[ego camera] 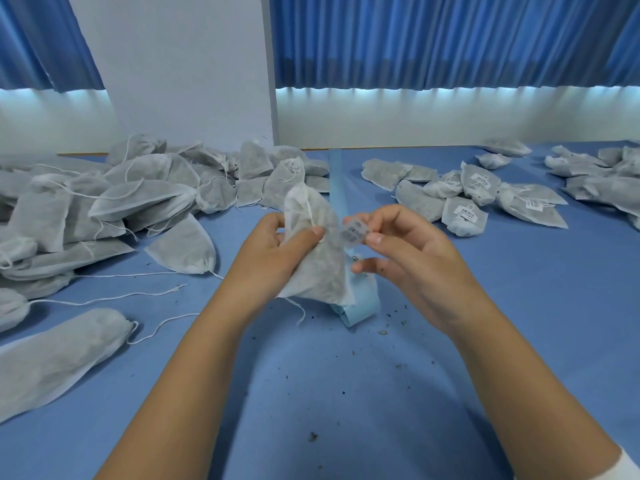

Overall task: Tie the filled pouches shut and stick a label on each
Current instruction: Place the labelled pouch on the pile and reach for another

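Left hand (273, 252) is clutching a pouch (313, 271) over the desk (346, 393) — right hand (408, 261), at its 3 o'clock, is pinching a label (353, 232) in its grip.

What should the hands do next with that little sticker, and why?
Probably press the label onto the pouch: the right hand pinches it just beside the pouch held in the left hand, and that pouch shows no label yet.
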`<state>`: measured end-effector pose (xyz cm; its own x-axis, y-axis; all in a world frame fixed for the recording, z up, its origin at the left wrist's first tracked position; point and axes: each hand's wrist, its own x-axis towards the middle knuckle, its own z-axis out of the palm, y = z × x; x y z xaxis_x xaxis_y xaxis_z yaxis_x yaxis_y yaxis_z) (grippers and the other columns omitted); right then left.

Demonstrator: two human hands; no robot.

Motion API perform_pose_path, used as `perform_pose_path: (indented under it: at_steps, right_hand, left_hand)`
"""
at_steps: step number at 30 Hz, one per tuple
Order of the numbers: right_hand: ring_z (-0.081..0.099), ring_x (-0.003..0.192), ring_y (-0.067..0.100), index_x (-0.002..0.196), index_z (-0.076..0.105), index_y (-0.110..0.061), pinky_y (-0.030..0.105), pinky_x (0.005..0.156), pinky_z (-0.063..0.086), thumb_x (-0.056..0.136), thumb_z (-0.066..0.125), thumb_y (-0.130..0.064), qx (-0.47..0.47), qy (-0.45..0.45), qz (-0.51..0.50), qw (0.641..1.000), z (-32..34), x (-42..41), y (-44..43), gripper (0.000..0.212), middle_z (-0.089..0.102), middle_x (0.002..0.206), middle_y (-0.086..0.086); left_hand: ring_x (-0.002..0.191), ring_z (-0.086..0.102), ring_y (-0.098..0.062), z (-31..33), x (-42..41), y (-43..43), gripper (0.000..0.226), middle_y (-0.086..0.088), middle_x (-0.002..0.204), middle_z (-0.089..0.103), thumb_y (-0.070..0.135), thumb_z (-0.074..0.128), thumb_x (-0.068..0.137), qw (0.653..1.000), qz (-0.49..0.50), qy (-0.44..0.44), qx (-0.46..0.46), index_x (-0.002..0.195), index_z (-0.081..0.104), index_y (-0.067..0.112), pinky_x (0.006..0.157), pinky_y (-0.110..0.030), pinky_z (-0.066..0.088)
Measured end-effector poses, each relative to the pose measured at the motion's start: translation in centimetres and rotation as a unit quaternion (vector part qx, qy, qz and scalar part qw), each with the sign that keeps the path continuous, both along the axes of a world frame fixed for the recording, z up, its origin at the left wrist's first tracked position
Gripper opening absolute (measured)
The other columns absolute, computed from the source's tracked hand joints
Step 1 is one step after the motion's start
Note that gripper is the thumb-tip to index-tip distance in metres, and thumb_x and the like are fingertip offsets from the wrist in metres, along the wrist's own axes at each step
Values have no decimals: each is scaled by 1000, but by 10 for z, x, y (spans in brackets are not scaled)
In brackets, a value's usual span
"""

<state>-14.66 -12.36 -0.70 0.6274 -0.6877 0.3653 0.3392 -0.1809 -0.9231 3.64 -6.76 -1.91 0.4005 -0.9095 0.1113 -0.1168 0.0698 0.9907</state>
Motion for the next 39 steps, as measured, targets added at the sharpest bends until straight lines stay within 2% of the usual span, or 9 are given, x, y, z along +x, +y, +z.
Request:
perform_pose_path:
  at_steps: [3,6,9,13,17,25,29,34,39]
  right_hand:
    - [66,73,20,82,55,-17,26,57,51,88,52,-9,28,28,70,997,1,2,5,10,68,118,15]
    - [60,60,19,83,50,-13,26,50,48,87,51,-11,60,39,52,996,1,6,6,5,62,106,35]
    - [58,57,17,84,50,-13,24,49,47,95,52,-6,79,28,3,996,1,6,4,13,61,66,10]
    - [59,60,15,86,54,-13,23,51,50,98,52,-7,76,40,-45,995,1,6,2,13,67,77,-12]
    - [61,59,13,88,56,-13,22,51,51,97,55,-9,82,53,-51,994,0,7,2,10,64,69,-12]
    - [51,50,12,76,63,-19,19,50,44,90,60,-1,60,40,-91,993,2,1,-4,23,57,57,-3]
    - [49,49,9,82,58,-16,18,49,42,91,60,0,-9,81,-124,989,0,4,-3,18,58,57,-9]
    - [49,53,9,103,53,-21,18,51,42,91,64,-9,-25,98,-116,988,-2,3,-3,21,65,65,-6]
    - [48,53,8,103,51,-22,17,52,42,90,67,-11,-41,82,-133,987,-4,5,-3,23,68,68,-6]
  left_hand:
    - [81,74,-24,2,-5,3,45,-5,87,77,52,70,63,999,-27,-40,10,99,64,27,78,-42,55]
    - [74,70,-16,3,-7,6,44,-4,84,77,49,74,64,994,-60,-89,34,100,66,27,69,-33,52]
    - [81,72,-18,3,-8,8,28,-3,88,76,32,82,77,990,-66,-117,42,101,69,26,71,-32,54]
    - [93,71,-21,5,-7,10,22,-1,98,76,19,78,84,988,-90,-117,51,104,72,23,81,-35,56]
    - [83,71,-9,6,-6,12,19,5,93,76,14,75,85,987,-108,-103,51,101,73,24,70,-21,54]
    - [90,72,-20,8,-3,11,21,-3,96,76,22,80,80,993,-61,-84,63,100,74,19,78,-34,55]
    - [97,71,-26,8,-4,11,35,-3,98,76,33,79,69,990,-71,-102,62,101,74,20,87,-44,56]
    - [94,72,-19,9,-8,14,41,2,97,76,41,79,65,987,-90,-122,60,102,72,25,87,-42,57]
    - [98,71,-25,10,-8,15,40,-2,99,76,38,80,66,986,-97,-122,55,103,73,25,92,-49,55]
